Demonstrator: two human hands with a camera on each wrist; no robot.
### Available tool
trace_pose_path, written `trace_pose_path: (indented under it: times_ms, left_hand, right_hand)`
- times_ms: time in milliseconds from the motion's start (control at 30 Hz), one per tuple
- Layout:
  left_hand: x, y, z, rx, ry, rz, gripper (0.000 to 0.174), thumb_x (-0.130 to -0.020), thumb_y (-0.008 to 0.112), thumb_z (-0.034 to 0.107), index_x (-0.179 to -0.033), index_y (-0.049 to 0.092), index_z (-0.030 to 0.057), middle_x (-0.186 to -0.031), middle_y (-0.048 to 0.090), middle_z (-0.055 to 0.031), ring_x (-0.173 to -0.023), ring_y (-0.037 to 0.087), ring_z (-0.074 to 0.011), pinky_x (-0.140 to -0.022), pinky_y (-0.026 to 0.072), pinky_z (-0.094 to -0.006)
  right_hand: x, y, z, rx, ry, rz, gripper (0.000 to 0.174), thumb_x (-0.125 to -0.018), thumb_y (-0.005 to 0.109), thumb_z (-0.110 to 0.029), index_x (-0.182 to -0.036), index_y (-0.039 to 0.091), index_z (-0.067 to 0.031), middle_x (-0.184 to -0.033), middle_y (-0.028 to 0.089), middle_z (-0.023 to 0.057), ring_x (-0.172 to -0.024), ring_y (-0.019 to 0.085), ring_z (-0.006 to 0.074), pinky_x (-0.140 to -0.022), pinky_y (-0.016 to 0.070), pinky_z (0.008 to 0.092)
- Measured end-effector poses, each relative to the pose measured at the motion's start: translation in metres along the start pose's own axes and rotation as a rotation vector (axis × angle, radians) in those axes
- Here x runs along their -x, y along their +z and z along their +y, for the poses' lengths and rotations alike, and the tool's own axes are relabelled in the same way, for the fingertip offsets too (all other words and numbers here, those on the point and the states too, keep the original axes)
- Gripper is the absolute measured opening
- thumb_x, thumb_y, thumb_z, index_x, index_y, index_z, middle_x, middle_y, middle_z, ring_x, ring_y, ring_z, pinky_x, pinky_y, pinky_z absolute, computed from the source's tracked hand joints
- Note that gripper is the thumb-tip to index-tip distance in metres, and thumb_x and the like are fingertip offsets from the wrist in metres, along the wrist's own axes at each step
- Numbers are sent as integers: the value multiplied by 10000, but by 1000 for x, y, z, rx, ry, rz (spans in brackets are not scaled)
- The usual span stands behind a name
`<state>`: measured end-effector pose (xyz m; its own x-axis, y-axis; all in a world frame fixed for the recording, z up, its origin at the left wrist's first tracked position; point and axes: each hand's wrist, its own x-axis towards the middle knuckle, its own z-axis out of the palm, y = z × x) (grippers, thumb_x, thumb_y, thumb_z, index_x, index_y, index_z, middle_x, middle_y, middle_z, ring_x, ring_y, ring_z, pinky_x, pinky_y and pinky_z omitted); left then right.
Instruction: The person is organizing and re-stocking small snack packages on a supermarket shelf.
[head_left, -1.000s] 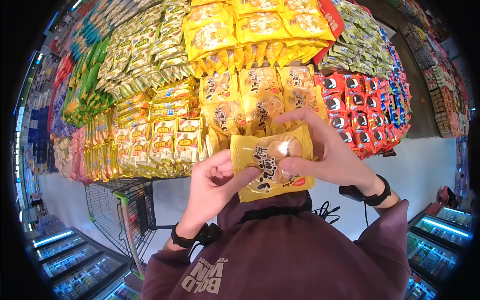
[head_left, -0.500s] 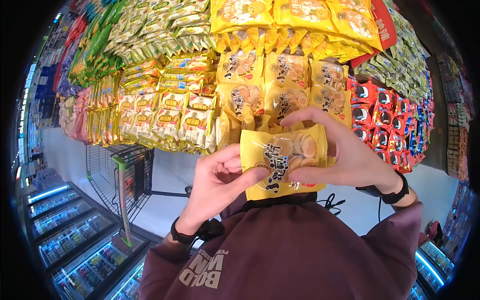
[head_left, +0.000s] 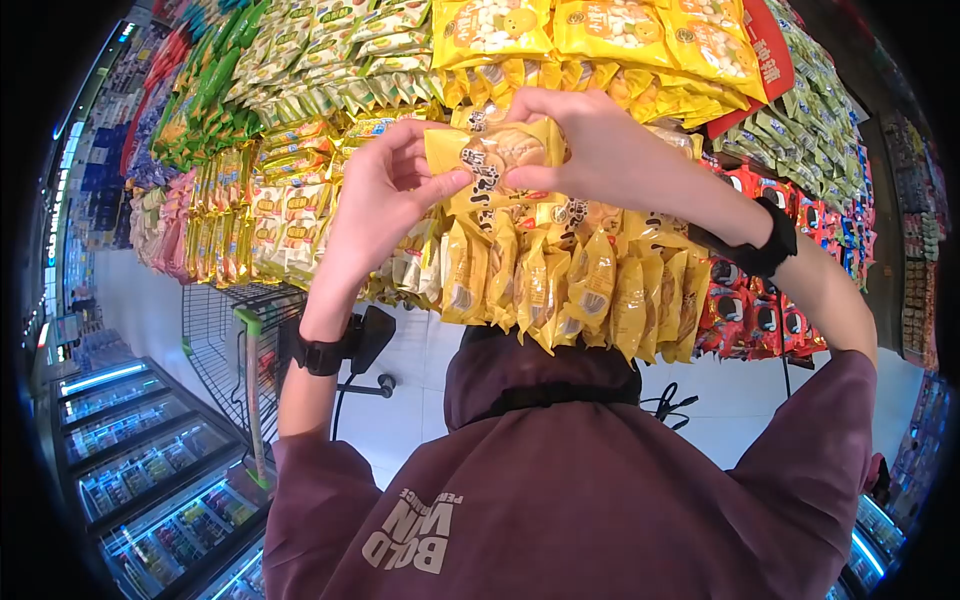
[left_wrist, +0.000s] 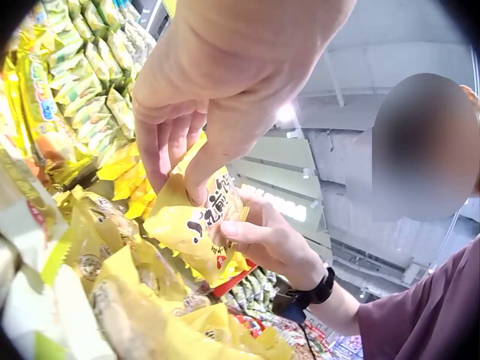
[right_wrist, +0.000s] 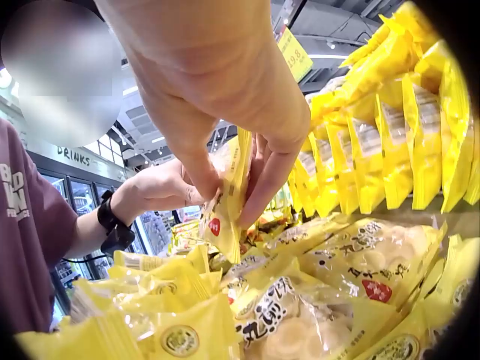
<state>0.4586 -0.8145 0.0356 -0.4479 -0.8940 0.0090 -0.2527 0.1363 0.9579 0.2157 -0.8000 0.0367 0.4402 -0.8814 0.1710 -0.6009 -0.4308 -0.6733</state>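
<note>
A yellow bag of round biscuits (head_left: pixel 525 152) with a clear window and black lettering is held up between both hands. My left hand (head_left: pixel 372 200) pinches its left end, thumb on the front and fingers behind. At the other end, my right hand (head_left: pixel 610 150) grips it the same way. Matching biscuit bags (head_left: pixel 545 285) stand in a packed row below and lie in layers behind. From the right wrist view, the held bag (right_wrist: pixel 234 187) appears edge-on, just above the pile of like bags (right_wrist: pixel 300 315). In the left wrist view its lettered front (left_wrist: pixel 206 221) shows.
Larger yellow bags (head_left: pixel 610 35) are stacked behind the biscuit bags. White-and-gold packs (head_left: pixel 275 210) lie left, red packs (head_left: pixel 765 315) right. A wire shopping cart (head_left: pixel 222 345) with green trim stands at the left, past it glass-topped freezers (head_left: pixel 150 440).
Both hands have moved forward from near the chest, carrying the biscuit bag out over the display of matching bags. Both still hold its ends. The head view has shifted too.
</note>
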Motion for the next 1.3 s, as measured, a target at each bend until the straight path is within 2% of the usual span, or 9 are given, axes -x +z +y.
trace_pose_path:
  times_ms: [100,200,400,667,800,900,967,1200,1300]
  left_hand:
    - [-6,-4,-18,-53,-16,-30,342,-861,734,-4,-1168,585,-30,-956,702,-45,-861,665,-89,-767,545,-231]
    - [-8,-6,-25,-63,-30,-1,309,-875,706,-21,-1156,579,-34,-957,694,-49,-856,664,-95,-757,544,-235]
    - [-13,-6,-33,-39,16,37,337,-888,685,-20,-1197,550,-39,-965,694,-75,-848,670,-113,-732,543,-246]
    - [-9,6,-35,-372,21,17,502,-840,733,26,-1286,507,-15,-998,669,-164,-814,681,-207,-692,553,-314]
    - [-14,9,-35,-384,173,99,402,-842,739,45,-1207,581,-11,-998,636,-156,-794,659,-221,-684,551,-344]
    - [-19,5,-37,-483,207,70,290,-843,735,46,-1113,645,-8,-969,613,-143,-768,642,-241,-685,550,-344]
    - [-20,7,-39,-520,231,83,219,-845,729,43,-1052,675,-7,-938,601,-135,-735,630,-255,-683,546,-331]
    - [-18,3,-42,-705,373,41,303,-880,711,153,-1152,678,22,-1241,615,-204,-1080,614,-364,-935,498,-413]
    - [-11,5,-29,-682,318,-69,384,-910,683,212,-1236,639,12,-1366,559,-215,-1223,550,-378,-1024,458,-428]
  right_hand:
    - [-7,12,12,-37,69,-129,515,-787,788,-358,-1144,583,-50,-970,672,246,-923,652,377,-799,505,457]
    - [-9,25,26,41,-22,-5,503,-793,784,-346,-1145,583,-47,-1039,673,241,-934,652,382,-814,511,440]
    - [-19,14,20,19,18,-54,453,-814,780,-320,-1135,576,-75,-1080,687,197,-1076,622,374,-917,478,442]
    - [-16,31,31,87,70,-135,467,-824,774,-329,-1149,567,-65,-1023,682,217,-963,653,394,-850,500,438]
    - [-17,32,29,51,63,-195,491,-837,760,-346,-1158,562,-31,-1025,676,234,-954,656,405,-844,505,444]
    - [-14,41,38,0,-125,-64,509,-813,778,-321,-1116,569,31,-788,636,255,-758,669,411,-732,528,456]
    - [-14,42,37,16,-146,-73,498,-815,773,-299,-1106,561,45,-859,647,244,-835,669,397,-758,527,456]
    - [-1,26,17,378,-300,-50,496,-772,794,-277,-1088,554,20,-1049,630,165,-1082,598,325,-841,528,410]
    - [0,31,17,388,-270,-119,685,-772,772,-345,-1282,519,36,-1108,618,177,-1048,593,326,-821,535,387]
